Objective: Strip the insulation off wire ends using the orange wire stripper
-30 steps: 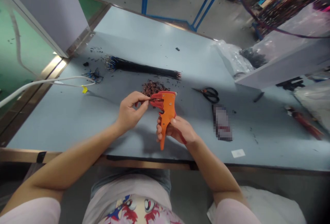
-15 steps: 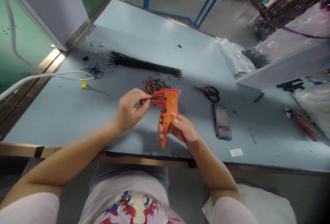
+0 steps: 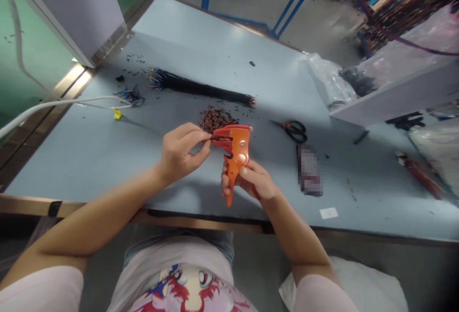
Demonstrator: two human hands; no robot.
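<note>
My right hand [image 3: 256, 180] is wrapped around the handle of an orange and red wire stripper [image 3: 241, 142], its jaws facing left. Pinched between the thumb and fingers of my left hand [image 3: 182, 151] is a thin dark wire [image 3: 214, 137], its end between the stripper's jaws. Most of that wire is hidden by my fingers. Just behind the jaws lies a pile of small brown-black insulation scraps [image 3: 216, 118]. Farther back, a bundle of black wires [image 3: 201, 88] rests on the table, with blue and bare metal ends at its left and copper ends at its right.
Scissors [image 3: 296, 131] and a blurred-out flat object [image 3: 310, 171] lie right of my hands. At left are a small blue-black wire cluster [image 3: 131, 95], a white cable [image 3: 53, 103] and a yellow tag [image 3: 117, 114]. Plastic bags [image 3: 330, 82] and a red-handled tool [image 3: 419, 175] lie farther right.
My left fingertips have moved slightly right, closer to the stripper's jaws, and less of the wire shows. My right hand keeps its hold on the stripper. The whole view has shifted a little.
</note>
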